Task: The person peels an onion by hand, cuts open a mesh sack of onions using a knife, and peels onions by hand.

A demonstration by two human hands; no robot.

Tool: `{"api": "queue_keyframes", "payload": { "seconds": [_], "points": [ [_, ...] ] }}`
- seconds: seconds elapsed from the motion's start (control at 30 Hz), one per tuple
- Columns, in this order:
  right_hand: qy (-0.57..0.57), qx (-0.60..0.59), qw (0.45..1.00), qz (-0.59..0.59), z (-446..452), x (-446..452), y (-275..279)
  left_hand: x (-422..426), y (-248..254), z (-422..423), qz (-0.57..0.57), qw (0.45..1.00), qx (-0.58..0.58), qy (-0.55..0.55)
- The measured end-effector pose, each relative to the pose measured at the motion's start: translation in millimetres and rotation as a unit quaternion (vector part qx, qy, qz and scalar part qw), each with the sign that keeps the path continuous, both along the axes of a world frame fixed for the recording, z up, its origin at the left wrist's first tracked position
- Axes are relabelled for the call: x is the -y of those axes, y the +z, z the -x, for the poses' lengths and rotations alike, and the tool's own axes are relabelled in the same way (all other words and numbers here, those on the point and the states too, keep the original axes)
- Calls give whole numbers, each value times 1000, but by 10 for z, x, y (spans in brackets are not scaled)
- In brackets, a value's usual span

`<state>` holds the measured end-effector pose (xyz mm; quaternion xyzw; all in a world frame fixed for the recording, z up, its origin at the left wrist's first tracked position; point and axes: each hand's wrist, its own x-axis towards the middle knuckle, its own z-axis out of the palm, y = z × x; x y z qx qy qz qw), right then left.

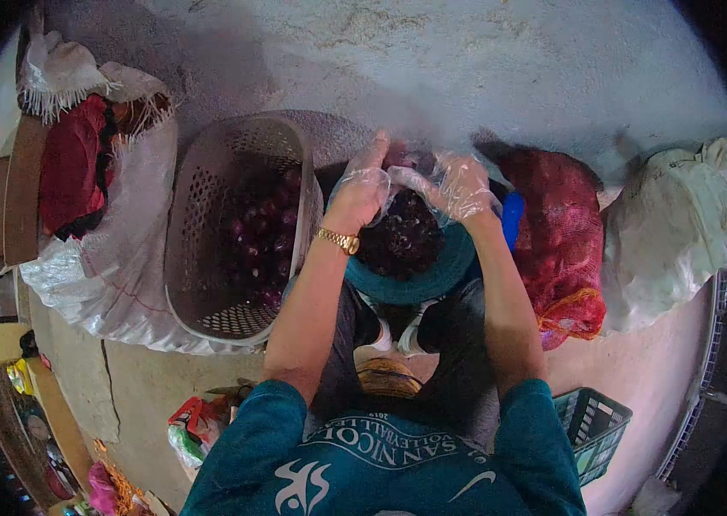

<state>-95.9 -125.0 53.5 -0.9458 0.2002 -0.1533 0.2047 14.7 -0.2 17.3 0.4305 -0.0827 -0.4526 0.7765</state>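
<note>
My left hand (pixel 363 187), in a clear plastic glove and with a gold watch (pixel 338 241) at the wrist, is over the left side of a teal basin (pixel 406 291). My right hand (pixel 464 185), gloved alike, is opposite, its finger and thumb reaching across to the left hand. The fingers of both look bent together; what they grip is partly hidden. Purple-red onion (pixel 406 156) shows just beyond the fingers, and I cannot tell whether it is held. Dark purple onion skins or pieces (pixel 402 236) lie in the basin below.
Left of the basin stands a grey perforated basket (pixel 200 198) with red onions (pixel 264 228). White woven sacking (pixel 118 267) lies beyond it. On the right are a red mesh sack (pixel 557 224) of onions, a white sack (pixel 669 232) and a green crate (pixel 596 430). A wall (pixel 510 69) rises ahead.
</note>
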Motion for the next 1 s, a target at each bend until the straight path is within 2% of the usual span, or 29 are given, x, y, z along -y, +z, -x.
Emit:
{"api": "queue_keyframes", "payload": {
  "seconds": [0.1, 0.23, 0.3, 0.4, 0.43, 0.47, 0.5, 0.53, 0.63, 0.7, 0.73, 0.8, 0.93, 1.0],
  "points": [
    [26, -60, 996, -66, -17, 17, 37, -3, 43, 6, 3, 1000, 8, -8],
    [64, -63, 994, -55, -26, 66, -63, -20, 110, 32, -27, 1000, -4, 8],
    [114, 48, 992, -12, 25, 111, -169, -37, 87, -3, 2, 1000, -8, -21],
    [86, 30, 995, 51, -32, 249, -517, -44, 55, -31, 67, 995, -64, -29],
    [86, 30, 995, 51, -30, 282, -602, -52, 58, -45, 67, 995, -63, -29],
    [100, 59, 993, -4, -24, 319, -687, -64, 61, -63, 61, 996, -53, -42],
    [114, 88, 988, -59, -24, 303, -645, -72, 58, -82, 55, 996, -42, -54],
    [114, 88, 988, -59, -19, 291, -601, -73, 20, -117, 55, 996, -41, -54],
    [166, 29, 986, -20, 21, 235, -438, -68, -46, -173, 23, 999, -25, -42],
    [186, 8, 981, 47, 45, 190, -348, -70, -47, -169, 67, 997, -37, -3],
    [186, 8, 981, 48, 55, 163, -283, -72, -41, -174, 67, 997, -37, -3],
    [130, -93, 987, 22, 61, 110, -163, -93, -16, -193, 65, 996, -28, 49],
    [103, -84, 991, 20, 77, 153, -168, -137, -5, -209, 80, 993, -25, 81],
    [51, -112, 992, 16, 17, 119, -120, -121, -49, -254, 89, 986, -113, 88]
  ]
}}
